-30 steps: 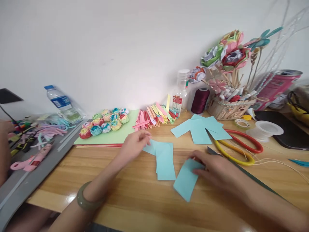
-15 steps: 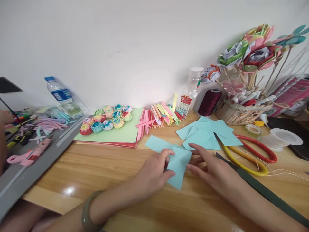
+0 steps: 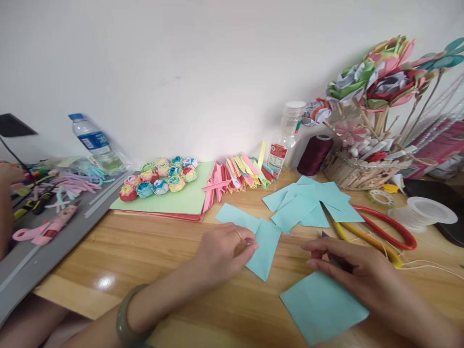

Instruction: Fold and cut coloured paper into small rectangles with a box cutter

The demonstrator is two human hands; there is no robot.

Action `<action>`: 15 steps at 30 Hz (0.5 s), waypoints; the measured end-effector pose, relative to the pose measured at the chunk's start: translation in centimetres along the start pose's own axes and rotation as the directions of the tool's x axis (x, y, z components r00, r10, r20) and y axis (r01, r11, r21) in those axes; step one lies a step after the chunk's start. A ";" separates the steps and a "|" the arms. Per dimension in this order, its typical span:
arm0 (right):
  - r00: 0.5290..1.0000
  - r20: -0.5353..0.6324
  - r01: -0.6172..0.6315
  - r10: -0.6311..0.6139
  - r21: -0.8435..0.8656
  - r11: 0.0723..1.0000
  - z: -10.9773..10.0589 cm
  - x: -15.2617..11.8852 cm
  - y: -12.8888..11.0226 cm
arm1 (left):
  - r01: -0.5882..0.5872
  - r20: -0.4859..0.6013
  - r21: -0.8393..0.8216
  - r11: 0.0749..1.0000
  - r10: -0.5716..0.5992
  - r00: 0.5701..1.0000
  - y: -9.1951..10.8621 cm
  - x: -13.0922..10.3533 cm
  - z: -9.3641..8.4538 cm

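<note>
My left hand (image 3: 221,251) rests on the wooden table (image 3: 152,256), its fingertips pinched on the edge of a folded light-blue paper strip (image 3: 264,249). To the right, my right hand (image 3: 353,270) holds the top edge of a larger light-blue paper square (image 3: 321,307), which lies flat near the table's front edge. A loose pile of light-blue paper pieces (image 3: 308,203) lies just beyond both hands. A green bangle sits on my left wrist.
Scissors with red and yellow handles (image 3: 384,229) lie right of the pile. Behind are small paper roses (image 3: 159,180) on a green sheet, folded coloured strips (image 3: 237,176), a clear bottle (image 3: 286,140), a thread spool (image 3: 314,154), a basket of paper flowers (image 3: 362,171). Another person's hand (image 3: 5,176) is at far left.
My right hand has pulled back toward me and to the right, bringing a light-blue square with it. My left hand stayed on the folded strip.
</note>
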State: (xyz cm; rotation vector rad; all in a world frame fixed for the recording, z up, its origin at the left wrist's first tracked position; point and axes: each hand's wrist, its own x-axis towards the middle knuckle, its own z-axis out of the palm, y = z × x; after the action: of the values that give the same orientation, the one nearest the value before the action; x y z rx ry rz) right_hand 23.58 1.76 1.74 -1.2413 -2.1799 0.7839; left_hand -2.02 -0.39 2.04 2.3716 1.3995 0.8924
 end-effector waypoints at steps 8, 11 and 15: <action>0.980 -0.032 0.181 -0.197 -0.272 0.945 1.6 -1.0 0.5 | -0.355 0.268 0.357 0.864 0.270 0.925 1.9 -1.3 1.6; 0.982 0.038 0.190 -0.186 -0.210 0.959 1.3 -1.3 0.2 | -0.510 0.257 0.392 0.766 0.441 0.860 1.9 -1.9 1.8; 0.983 0.167 0.079 -0.076 -0.012 0.997 0.2 -1.2 -1.1 | -0.561 0.240 0.384 0.733 0.508 0.827 1.5 -2.0 1.6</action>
State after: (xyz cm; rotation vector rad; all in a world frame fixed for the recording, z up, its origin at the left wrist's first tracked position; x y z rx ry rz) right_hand 23.37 0.21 2.16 -1.1275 -2.3580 0.8644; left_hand -0.68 -2.74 0.75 3.2184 0.9363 0.5602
